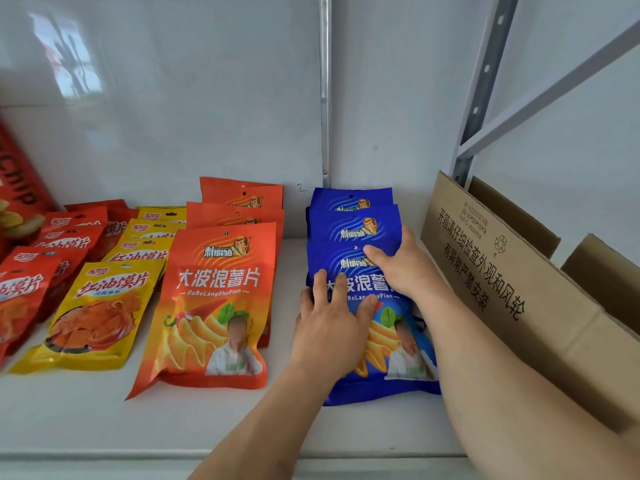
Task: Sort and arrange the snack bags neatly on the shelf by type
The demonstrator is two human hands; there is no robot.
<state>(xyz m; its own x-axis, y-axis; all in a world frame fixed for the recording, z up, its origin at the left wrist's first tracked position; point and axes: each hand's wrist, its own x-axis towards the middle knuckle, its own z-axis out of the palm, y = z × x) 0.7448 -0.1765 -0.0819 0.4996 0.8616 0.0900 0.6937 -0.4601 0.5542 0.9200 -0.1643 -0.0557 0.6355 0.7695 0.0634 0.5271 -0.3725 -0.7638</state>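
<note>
A row of blue chip bags (353, 223) lies overlapped on the white shelf (104, 420), right of centre. My left hand (332, 323) rests flat on the front blue bag (381, 379), fingers spread over its left half. My right hand (405, 268) grips the same bag's upper right edge, thumb on the face. To the left lie rows of orange chip bags (214, 306), yellow snack bags (100, 317) and red snack bags (20, 292), each row overlapped front to back.
An open cardboard box (512, 306) stands against the blue row at the right, in front of a grey metal upright (481, 88). A tall red chip package (17, 188) stands at the far left. The white back wall closes the shelf behind.
</note>
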